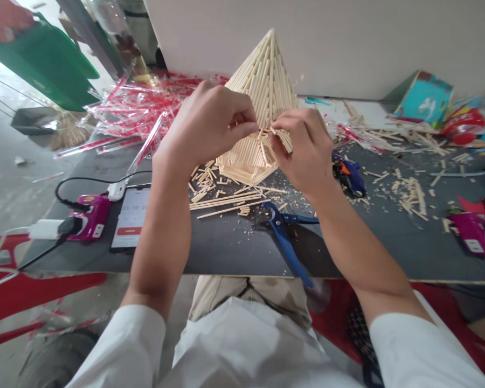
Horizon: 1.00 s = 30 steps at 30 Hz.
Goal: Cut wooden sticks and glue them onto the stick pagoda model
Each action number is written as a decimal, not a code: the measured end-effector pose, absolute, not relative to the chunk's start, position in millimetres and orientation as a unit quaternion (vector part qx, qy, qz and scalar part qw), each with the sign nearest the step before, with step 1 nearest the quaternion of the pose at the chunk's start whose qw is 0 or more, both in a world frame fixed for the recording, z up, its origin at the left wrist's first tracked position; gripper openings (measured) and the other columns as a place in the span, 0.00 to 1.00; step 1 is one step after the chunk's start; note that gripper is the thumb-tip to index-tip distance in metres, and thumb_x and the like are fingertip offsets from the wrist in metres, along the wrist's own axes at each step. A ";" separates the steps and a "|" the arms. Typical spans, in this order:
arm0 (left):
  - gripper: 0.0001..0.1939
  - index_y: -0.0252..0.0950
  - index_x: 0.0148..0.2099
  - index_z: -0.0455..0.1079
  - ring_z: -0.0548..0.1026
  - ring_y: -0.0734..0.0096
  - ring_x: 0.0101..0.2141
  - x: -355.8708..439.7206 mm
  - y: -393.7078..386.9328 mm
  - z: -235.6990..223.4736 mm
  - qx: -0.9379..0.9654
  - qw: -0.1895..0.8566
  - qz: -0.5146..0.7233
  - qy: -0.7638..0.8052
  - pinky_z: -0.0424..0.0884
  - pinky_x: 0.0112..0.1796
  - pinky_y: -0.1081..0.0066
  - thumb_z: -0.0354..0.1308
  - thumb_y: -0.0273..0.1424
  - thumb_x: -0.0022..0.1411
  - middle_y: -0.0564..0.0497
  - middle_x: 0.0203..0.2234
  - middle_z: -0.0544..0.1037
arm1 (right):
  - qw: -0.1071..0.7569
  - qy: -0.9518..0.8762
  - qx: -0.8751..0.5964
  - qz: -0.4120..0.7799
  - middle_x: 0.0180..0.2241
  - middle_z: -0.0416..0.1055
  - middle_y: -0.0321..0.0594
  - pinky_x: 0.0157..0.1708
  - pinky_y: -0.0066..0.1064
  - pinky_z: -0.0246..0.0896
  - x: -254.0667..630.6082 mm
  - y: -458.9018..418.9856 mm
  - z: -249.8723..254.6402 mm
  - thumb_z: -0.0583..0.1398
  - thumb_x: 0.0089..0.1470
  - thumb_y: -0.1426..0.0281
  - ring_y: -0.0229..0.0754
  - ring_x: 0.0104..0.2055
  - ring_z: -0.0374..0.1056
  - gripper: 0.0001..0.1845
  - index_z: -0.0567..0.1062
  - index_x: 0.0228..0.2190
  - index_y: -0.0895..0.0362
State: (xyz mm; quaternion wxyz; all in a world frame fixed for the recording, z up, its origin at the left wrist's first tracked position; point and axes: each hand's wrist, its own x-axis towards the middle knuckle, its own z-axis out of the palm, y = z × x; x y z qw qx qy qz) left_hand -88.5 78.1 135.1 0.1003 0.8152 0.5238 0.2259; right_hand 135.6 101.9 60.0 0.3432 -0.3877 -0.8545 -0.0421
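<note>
Stick model (265, 75): pale wood, pointed top, flared base, standing on dark table (234, 253) | left hand (210, 121): fingertips together at its middle | right hand (305, 145): pinching apparently a short stick (273, 131)

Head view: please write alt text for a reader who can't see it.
A person's left hand and right hand work at a pointed structure of pale sticks on a dark table. Nearer lie loose sticks and a blue hand tool; at left, a phone, a purple power adapter and red-and-clear wrappers.
</note>
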 end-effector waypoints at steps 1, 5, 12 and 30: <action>0.17 0.42 0.47 0.80 0.77 0.56 0.44 -88.8 78.6 134.8 0.812 0.104 0.228 0.527 0.68 0.52 0.58 0.56 0.44 0.66 0.48 0.39 0.83 | 0.343 -0.855 -0.386 -0.038 0.55 0.70 0.45 0.64 0.62 0.62 136.2 102.5 60.2 0.50 0.70 0.61 0.56 0.63 0.65 0.15 0.68 0.54 0.43; 0.13 0.42 0.44 0.81 0.78 0.60 0.40 -91.1 77.5 135.0 0.813 0.072 0.248 0.521 0.70 0.50 0.60 0.58 0.41 0.66 0.50 0.35 0.83 | 0.343 -0.856 -0.386 -0.019 0.56 0.70 0.45 0.65 0.61 0.61 139.6 104.7 62.6 0.53 0.68 0.62 0.56 0.64 0.64 0.15 0.68 0.55 0.44; 0.08 0.37 0.39 0.82 0.79 0.68 0.32 -105.0 70.2 138.0 0.792 0.018 0.341 0.507 0.70 0.54 0.58 0.65 0.35 0.63 0.53 0.30 0.83 | 0.327 -0.846 -0.420 0.001 0.51 0.76 0.44 0.53 0.49 0.72 158.3 101.4 92.3 0.63 0.61 0.65 0.52 0.50 0.74 0.09 0.75 0.45 0.46; 0.24 0.34 0.44 0.75 0.71 0.72 0.31 -160.3 98.0 112.4 0.663 0.149 0.163 0.715 0.71 0.39 0.64 0.63 0.51 0.60 0.50 0.33 0.81 | 0.283 -0.658 -0.525 0.460 0.43 0.78 0.41 0.36 0.33 0.75 219.3 151.8 69.2 0.74 0.48 0.63 0.43 0.40 0.77 0.37 0.68 0.56 0.52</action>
